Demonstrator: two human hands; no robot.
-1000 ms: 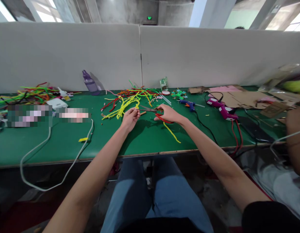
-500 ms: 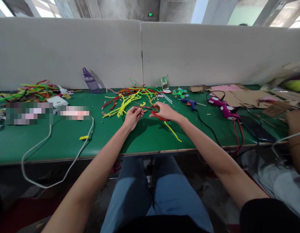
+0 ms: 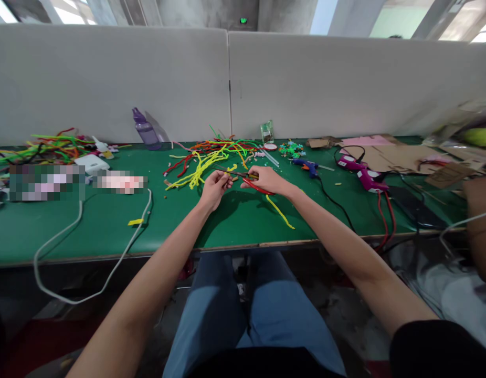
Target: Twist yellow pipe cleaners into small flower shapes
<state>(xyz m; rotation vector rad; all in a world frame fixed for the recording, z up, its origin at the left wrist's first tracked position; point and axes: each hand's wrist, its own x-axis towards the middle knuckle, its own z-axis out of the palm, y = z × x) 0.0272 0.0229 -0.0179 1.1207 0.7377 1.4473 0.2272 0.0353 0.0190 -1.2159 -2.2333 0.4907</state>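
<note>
My right hand [image 3: 266,180] grips red-handled scissors [image 3: 249,181] whose blades point left toward my left hand [image 3: 214,187]. My left hand pinches a short brown stick-like piece [image 3: 228,182] right at the blade tips. Both hands hover just above the green table [image 3: 109,226]. A yellow pipe cleaner [image 3: 280,212] trails from under my right hand toward the table's front edge. A heap of yellow, red, green and orange pipe cleaners [image 3: 211,155] lies just behind my hands.
A blue glue gun [image 3: 306,167] and two pink glue guns [image 3: 361,176] with cables lie to the right, beside cardboard sheets [image 3: 396,156]. A purple bottle [image 3: 143,129] stands at the white partition. A white cable [image 3: 77,231] loops off the front edge. Another person's arm [image 3: 479,226] is at far right.
Both hands have drawn slightly closer together; the scissor blades now meet the piece in my left hand. The view has shifted a little upward.
</note>
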